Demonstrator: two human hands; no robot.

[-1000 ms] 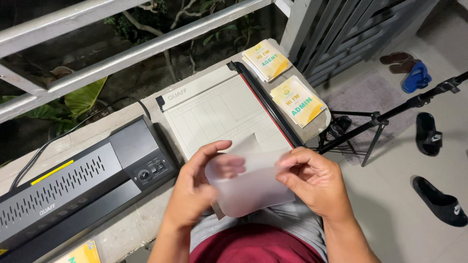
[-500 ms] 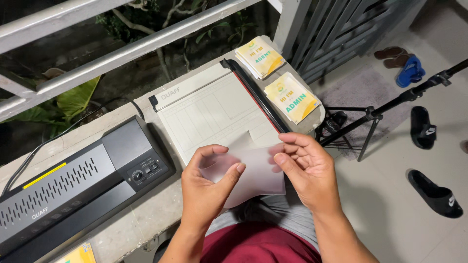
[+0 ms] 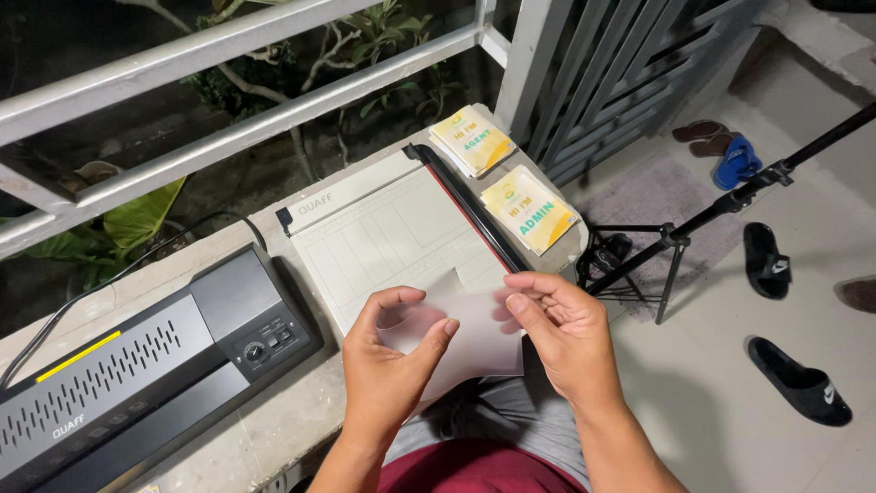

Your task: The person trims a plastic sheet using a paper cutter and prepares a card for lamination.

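1. The left hand [image 3: 388, 370] and the right hand [image 3: 561, 342] together hold a clear plastic pouch [image 3: 465, 338] at the bottom middle of the view, above the person's lap.
2. The left hand pinches the pouch's left edge between thumb and fingers; the right hand pinches its right edge the same way. Both are closed on the pouch, which is frosted and see-through, with fingers showing faintly behind it.
3. The landmark is a white paper cutter [image 3: 392, 242], just beyond the hands. The pouch's far edge overlaps the cutter's near edge in the view; whether they touch cannot be told.
4. The cutter has a faint grid on its board and a black blade arm with a red line [image 3: 465, 205] along its right side.
5. Right of the cutter lie two stacks of yellow-and-white cards [image 3: 527, 208], one nearer, one farther.
6. Left of the cutter sits a grey and black laminator [image 3: 137, 365] with slotted vents, a yellow stripe and a small knob; a black cable [image 3: 137, 265] trails away behind it.
7. All of this rests on a rough concrete ledge [image 3: 301, 411].
8. Behind the cutter runs a grey metal railing [image 3: 228, 82], with green leaves [image 3: 137, 219] in darkness beyond.
9. Right of the cutter, lower down, is a pale tiled floor [image 3: 721, 402] with a black tripod [image 3: 693, 219], scattered sandals [image 3: 798, 379] and a grey slatted gate [image 3: 630, 64].
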